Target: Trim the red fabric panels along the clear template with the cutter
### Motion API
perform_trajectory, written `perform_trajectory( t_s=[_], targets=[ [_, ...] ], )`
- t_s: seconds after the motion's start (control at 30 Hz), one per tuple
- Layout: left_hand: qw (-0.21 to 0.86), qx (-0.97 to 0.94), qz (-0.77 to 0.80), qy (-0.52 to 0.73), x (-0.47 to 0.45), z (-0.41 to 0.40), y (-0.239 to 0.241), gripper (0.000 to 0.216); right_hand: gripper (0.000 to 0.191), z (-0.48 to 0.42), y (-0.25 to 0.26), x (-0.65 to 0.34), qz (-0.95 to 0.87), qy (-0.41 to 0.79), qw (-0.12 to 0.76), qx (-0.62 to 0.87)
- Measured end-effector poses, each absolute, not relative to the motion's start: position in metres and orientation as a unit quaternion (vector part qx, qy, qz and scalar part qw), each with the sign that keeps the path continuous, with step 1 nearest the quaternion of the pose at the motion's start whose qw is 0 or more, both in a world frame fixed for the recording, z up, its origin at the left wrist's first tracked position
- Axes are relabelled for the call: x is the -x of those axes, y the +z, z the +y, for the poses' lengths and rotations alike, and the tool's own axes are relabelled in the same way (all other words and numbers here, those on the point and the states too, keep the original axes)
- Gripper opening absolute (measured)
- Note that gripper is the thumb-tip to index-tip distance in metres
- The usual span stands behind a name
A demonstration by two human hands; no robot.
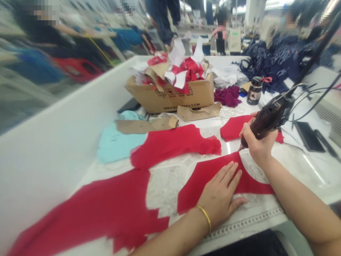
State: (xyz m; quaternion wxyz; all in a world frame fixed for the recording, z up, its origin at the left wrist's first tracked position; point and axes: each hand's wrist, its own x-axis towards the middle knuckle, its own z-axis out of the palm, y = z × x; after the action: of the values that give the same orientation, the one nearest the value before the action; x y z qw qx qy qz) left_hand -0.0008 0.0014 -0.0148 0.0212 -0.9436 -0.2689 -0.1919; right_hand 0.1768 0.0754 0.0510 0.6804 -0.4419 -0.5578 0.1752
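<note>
My left hand point(222, 192) lies flat, fingers stretched out, on a red cut fabric piece point(197, 181) with a curved edge. A gold bangle point(205, 217) circles that wrist. My right hand point(259, 142) is wrapped round a black corded hand tool point(271, 113), held tilted with its narrow tip down. The tip is at the upper corner of the red piece; whether it touches the cloth I cannot tell. Behind lies another red fabric piece point(173, 145), and a smaller red piece point(234, 127) is partly hidden by my right hand. A large red piece point(87, 213) spreads at the left.
A cardboard box point(170, 96) heaped with red and white scraps stands at the back. Light blue fabric point(117, 142) and brown paper strips point(198, 112) lie before it. A dark jar point(255, 91), a phone point(309, 136) and a measuring tape point(247, 222) are also on the table.
</note>
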Motion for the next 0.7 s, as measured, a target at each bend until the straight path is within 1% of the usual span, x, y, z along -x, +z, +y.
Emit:
perform_trajectory(
  t_s=[0.1, 0.33, 0.47, 0.57, 0.7],
  targets=[
    [0.038, 0.943, -0.262, -0.2, 0.001, 0.002, -0.012, 0.073, 0.026, 0.076, 0.052, -0.172, -0.514, 0.166, 0.712, 0.449],
    [0.038, 0.945, -0.259, -0.194, 0.003, 0.002, -0.01, 0.07, 0.026, 0.077, 0.056, -0.167, -0.486, 0.201, 0.715, 0.46],
    [0.023, 0.945, -0.257, -0.203, 0.007, 0.004, -0.015, 0.066, 0.027, 0.079, 0.057, -0.166, -0.484, 0.199, 0.716, 0.462],
    [0.025, 0.937, -0.256, -0.236, 0.009, 0.005, -0.024, 0.069, 0.026, 0.083, 0.056, -0.164, -0.484, 0.19, 0.719, 0.461],
    [0.068, 0.912, -0.245, -0.321, 0.011, 0.012, -0.043, 0.071, 0.028, 0.085, 0.06, -0.163, -0.472, 0.193, 0.723, 0.466]
  ],
)
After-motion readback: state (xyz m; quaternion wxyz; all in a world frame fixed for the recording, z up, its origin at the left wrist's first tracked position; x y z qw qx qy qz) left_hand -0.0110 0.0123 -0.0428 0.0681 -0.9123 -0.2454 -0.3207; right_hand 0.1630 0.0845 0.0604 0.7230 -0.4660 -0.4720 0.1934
